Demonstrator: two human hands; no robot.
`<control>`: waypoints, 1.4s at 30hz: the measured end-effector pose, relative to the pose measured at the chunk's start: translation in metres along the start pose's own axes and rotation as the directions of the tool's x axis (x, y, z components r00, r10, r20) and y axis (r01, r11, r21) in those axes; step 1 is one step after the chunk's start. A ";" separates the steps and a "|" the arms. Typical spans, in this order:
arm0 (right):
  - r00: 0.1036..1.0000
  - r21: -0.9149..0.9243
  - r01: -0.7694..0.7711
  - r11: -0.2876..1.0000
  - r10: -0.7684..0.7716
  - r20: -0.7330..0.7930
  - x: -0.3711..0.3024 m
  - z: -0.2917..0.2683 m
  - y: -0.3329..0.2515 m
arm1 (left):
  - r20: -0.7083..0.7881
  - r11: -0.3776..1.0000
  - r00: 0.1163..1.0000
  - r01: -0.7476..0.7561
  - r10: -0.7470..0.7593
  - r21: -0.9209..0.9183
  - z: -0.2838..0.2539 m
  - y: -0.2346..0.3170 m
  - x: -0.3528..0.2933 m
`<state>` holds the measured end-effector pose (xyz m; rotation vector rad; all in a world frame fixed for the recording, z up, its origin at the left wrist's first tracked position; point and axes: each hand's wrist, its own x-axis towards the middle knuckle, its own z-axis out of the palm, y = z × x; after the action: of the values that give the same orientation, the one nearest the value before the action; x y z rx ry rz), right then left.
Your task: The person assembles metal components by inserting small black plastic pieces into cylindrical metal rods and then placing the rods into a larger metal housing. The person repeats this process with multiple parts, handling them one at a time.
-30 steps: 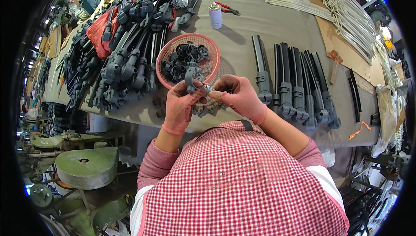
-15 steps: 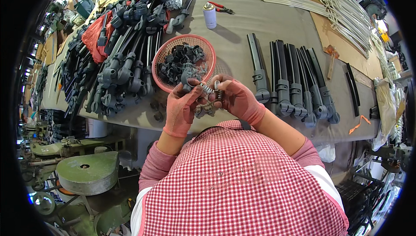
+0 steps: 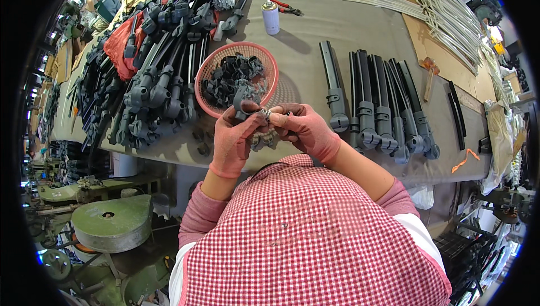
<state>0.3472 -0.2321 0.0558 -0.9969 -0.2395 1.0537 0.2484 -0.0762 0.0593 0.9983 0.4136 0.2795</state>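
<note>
Grey fitting (image 3: 244, 105) is gripped by the left hand (image 3: 230, 140), over the near part of the table (image 3: 306, 47); thumb and fingers are clamped on it. Coil spring (image 3: 265, 114) is held just at 3 o'clock of the fitting, between the two hands; thumb and forefinger of the right hand (image 3: 306, 130) are pinched together on it. Whether the spring is seated in the fitting cannot be told; the right hand's other fingers are curled, their contents partly hidden. Small parts (image 3: 263, 141) are seen under the hands, too covered to be identified.

From the hands: pink mesh basket (image 3: 275, 81) is placed at 11 o'clock, filled with black clips (image 3: 225, 81) and loose springs (image 3: 256, 88). Tubes with grey joints (image 3: 160, 81) are heaped at 10 o'clock, red sheet (image 3: 119, 50) caught among them. Spray can (image 3: 271, 20) is stood upright at 12, with red-handled pliers (image 3: 288, 8) laid near its 2 o'clock side. One tube (image 3: 333, 89) is set at 2 o'clock; more jointed tubes (image 3: 385, 109) are lined up at 3. Mallet (image 3: 430, 75) is laid beyond those, between 2 and 3. Pale rods (image 3: 444, 30) are bundled farther out at 2.
</note>
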 end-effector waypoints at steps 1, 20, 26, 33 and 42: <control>0.999 -0.001 -0.027 1.000 0.027 -0.035 0.000 0.000 0.000 | 0.019 0.999 1.000 0.001 -0.001 -0.034 0.000 0.000 0.001; 0.989 0.025 -0.099 0.995 0.096 0.112 -0.004 -0.002 -0.015 | 0.050 1.000 0.999 0.001 -0.002 0.031 -0.001 0.004 -0.001; 0.981 0.074 -0.154 0.985 0.143 0.131 -0.006 0.002 -0.017 | 0.084 0.998 0.996 -0.042 0.037 0.051 0.001 0.008 -0.001; 0.992 -0.221 -0.057 0.974 0.081 0.099 -0.011 0.011 -0.026 | 0.175 0.997 0.983 0.044 -0.055 0.067 -0.004 0.016 -0.005; 0.997 -0.237 -0.009 0.971 0.027 0.072 -0.014 0.011 -0.028 | 0.147 0.994 0.989 -0.018 0.002 0.105 -0.005 0.013 -0.010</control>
<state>0.3506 -0.2412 0.0875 -1.1761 -0.4264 1.0975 0.2370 -0.0701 0.0699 1.1179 0.2913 0.1928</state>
